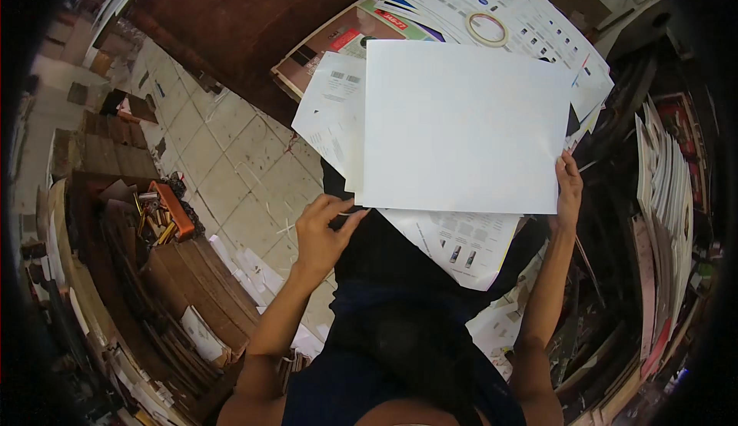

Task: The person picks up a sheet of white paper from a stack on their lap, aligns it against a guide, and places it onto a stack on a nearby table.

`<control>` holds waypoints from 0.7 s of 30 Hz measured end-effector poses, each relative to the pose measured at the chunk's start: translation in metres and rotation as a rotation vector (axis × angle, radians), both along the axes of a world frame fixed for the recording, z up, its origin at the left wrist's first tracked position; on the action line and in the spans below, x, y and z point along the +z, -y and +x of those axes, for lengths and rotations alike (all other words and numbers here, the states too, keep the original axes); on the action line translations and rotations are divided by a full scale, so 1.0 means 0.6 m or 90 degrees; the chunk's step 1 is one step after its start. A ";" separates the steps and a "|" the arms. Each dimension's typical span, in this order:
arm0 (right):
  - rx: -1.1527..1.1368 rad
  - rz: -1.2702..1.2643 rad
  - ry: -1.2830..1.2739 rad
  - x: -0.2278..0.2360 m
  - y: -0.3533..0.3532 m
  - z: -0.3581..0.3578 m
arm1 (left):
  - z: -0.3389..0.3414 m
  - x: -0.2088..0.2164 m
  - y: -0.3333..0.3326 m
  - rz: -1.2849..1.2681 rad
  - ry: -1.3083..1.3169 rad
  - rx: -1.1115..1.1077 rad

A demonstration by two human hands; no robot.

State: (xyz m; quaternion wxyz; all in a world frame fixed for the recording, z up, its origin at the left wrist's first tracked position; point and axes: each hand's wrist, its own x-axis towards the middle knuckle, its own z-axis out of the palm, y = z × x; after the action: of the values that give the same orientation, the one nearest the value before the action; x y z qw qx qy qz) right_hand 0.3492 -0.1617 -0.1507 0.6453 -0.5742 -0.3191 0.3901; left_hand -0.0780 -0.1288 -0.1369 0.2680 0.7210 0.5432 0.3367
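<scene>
A large blank white paper sheet lies over my lap, on top of printed sheets that stick out at its left and below it. My right hand grips the sheet's right edge near the lower corner, thumb on top. At the lower left corner, my left hand is curled, with thumb and forefinger closing on the paper's edge. Another printed page shows under the sheet's near edge, resting on my dark clothing. How many layers the fingers hold is hidden.
Beyond the sheet, a fanned pile of printed pages carries a tape roll. A brown panel stands at the far left. Stacked cardboard and an orange tray are on the left; upright papers stand at right.
</scene>
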 end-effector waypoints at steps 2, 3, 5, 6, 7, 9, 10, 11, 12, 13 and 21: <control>-0.004 -0.006 0.014 0.000 -0.008 -0.007 | -0.005 0.001 -0.015 -0.002 -0.001 -0.024; -0.006 -0.011 0.027 -0.001 -0.010 -0.009 | -0.008 0.001 -0.019 -0.002 -0.001 -0.025; -0.007 -0.018 0.030 -0.004 -0.009 -0.009 | -0.011 0.000 -0.025 0.004 -0.010 -0.058; -0.005 -0.024 0.034 -0.006 -0.009 -0.009 | -0.013 -0.002 -0.028 0.003 -0.010 -0.059; -0.005 -0.025 0.034 -0.008 -0.009 -0.010 | -0.015 -0.003 -0.030 0.018 -0.031 -0.071; -0.011 -0.029 0.042 -0.012 -0.009 -0.009 | -0.016 -0.004 -0.031 0.031 -0.052 -0.084; -0.011 -0.030 0.042 -0.014 -0.008 -0.007 | -0.017 -0.004 -0.031 0.036 -0.055 -0.084; -0.011 -0.039 0.050 -0.016 -0.006 -0.004 | -0.017 -0.004 -0.032 0.041 -0.057 -0.086; -0.010 -0.047 0.058 -0.018 -0.005 -0.002 | -0.017 -0.003 -0.032 0.040 -0.057 -0.086; -0.011 -0.047 0.059 -0.021 -0.005 -0.002 | -0.017 0.000 -0.032 0.041 -0.063 -0.092; -0.024 -0.061 0.075 -0.024 -0.009 -0.010 | -0.023 0.009 -0.044 0.041 -0.104 -0.145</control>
State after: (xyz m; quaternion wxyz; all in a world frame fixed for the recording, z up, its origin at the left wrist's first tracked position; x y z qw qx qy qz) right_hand 0.3429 -0.1563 -0.1649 0.6042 -0.6327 -0.3264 0.3580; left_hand -0.0918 -0.1024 -0.1316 0.2359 0.8112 0.4668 0.2616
